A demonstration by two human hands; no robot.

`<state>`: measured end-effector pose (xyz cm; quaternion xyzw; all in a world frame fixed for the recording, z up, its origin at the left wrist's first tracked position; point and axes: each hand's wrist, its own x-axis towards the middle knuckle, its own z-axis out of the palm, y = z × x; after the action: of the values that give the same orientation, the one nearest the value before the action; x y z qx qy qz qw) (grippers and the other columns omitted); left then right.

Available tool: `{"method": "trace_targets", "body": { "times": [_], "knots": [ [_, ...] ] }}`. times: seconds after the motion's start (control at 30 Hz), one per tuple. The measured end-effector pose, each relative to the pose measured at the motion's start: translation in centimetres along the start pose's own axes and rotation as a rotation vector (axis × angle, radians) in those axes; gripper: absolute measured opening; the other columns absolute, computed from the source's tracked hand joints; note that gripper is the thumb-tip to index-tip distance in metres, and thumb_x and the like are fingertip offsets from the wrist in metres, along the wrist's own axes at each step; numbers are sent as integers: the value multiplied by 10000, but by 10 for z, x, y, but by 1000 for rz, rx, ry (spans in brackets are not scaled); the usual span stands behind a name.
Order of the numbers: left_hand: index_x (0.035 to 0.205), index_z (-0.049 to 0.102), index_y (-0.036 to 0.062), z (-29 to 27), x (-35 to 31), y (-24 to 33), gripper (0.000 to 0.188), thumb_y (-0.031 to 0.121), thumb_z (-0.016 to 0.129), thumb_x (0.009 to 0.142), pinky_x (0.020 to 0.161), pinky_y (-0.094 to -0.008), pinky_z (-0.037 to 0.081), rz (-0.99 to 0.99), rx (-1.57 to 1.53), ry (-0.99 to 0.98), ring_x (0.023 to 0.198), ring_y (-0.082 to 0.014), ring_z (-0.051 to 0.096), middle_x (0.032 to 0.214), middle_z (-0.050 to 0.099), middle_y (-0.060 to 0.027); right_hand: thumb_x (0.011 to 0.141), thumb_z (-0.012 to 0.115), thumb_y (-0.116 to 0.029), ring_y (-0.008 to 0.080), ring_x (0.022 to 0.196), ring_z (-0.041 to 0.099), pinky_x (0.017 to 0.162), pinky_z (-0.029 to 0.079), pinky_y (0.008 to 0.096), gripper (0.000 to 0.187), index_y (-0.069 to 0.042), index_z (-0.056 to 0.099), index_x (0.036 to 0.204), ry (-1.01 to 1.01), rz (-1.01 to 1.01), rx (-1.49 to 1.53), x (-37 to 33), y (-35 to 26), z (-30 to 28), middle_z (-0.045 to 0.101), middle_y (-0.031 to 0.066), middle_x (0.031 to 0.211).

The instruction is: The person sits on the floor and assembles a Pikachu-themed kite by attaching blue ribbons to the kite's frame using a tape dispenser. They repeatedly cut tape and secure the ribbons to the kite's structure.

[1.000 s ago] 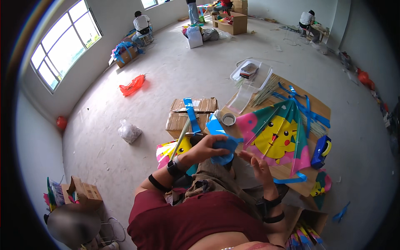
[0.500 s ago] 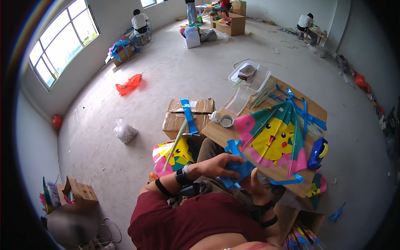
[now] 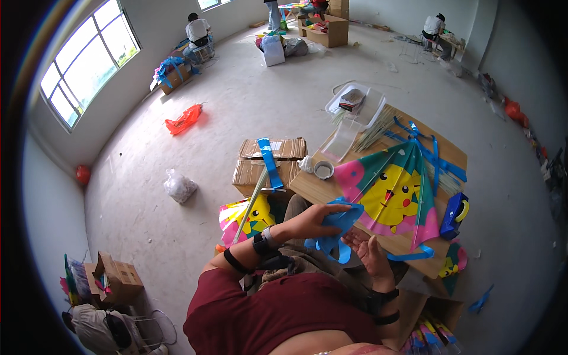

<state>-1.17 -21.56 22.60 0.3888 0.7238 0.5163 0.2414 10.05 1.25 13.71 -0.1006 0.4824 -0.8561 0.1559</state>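
My left hand point(image 3: 313, 221) is closed on a folded bundle of shiny blue plastic ribbon point(image 3: 342, 221) above my lap, with loops hanging below it. Beside the bundle, my right hand point(image 3: 371, 255) is turned palm up with its fingers apart, holding nothing that I can see. On the wooden table point(image 3: 316, 190) just ahead lies a kite point(image 3: 387, 198) in green, pink and yellow with a cartoon face. Another blue ribbon strip point(image 3: 412, 255) runs along the table's near edge under the kite.
A tape roll point(image 3: 323, 170), thin sticks point(image 3: 374, 131), a clear plastic bin point(image 3: 370, 106) and a blue tape dispenser point(image 3: 453, 216) are around the kite. A cardboard box point(image 3: 245, 171) stands left of the table; an open box point(image 3: 447, 307) is at my right. Other people sit far off.
My right hand has come off the blue ribbon and opened, moving slightly right. My left hand has lifted the bundle a little, and its loops now hang down.
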Motion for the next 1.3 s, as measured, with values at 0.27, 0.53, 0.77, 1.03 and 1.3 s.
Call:
{"method": "trace_targets", "body": {
  "times": [0.27, 0.53, 0.77, 1.03, 1.3],
  "knots": [
    [1511, 423, 132, 31, 19, 0, 758, 70, 738, 824, 924, -381, 548, 84, 96, -99, 1090, -259, 675, 1322, 621, -171, 945, 503, -652, 285, 1394, 429, 1142, 367, 493, 839, -55, 337, 1510, 102, 213, 110, -22, 58, -38, 456, 123, 1491],
    [1532, 397, 143, 39, 18, 8, 801, 49, 735, 812, 952, -390, 527, 25, 33, -245, 1150, -262, 647, 1343, 615, -172, 977, 476, -623, 290, 1440, 365, 1169, 319, 475, 855, -25, 243, 1541, 52, -7, 464, 2, 6, 19, 403, 170, 1520],
    [1592, 212, 110, 36, 15, 3, 955, 22, 732, 797, 990, -404, 504, 190, 83, -194, 1202, -313, 617, 1519, 451, -162, 1044, 501, -412, 266, 1329, 511, 1077, 440, 461, 599, -32, 362, 1485, 153, 118, 469, -2, 31, -8, 507, 135, 1432],
    [1607, 106, 117, 26, 15, 1, 1015, 15, 718, 804, 1043, -405, 472, -47, 9, -298, 1337, -314, 514, 1557, 397, -158, 966, 665, -136, 209, 1211, 586, 1015, 485, 425, 341, -93, 558, 1287, 335, 84, 369, 13, 34, 0, 610, 52, 1259],
    [1611, 61, 129, 28, 16, -9, 1040, 24, 713, 807, 1002, -405, 492, 79, 84, -255, 1245, -318, 567, 1443, 487, -180, 961, 654, -109, 224, 1262, 552, 1059, 452, 430, 391, -77, 522, 1327, 305, 79, 486, 16, 33, 12, 588, 61, 1294]
  ]
}}
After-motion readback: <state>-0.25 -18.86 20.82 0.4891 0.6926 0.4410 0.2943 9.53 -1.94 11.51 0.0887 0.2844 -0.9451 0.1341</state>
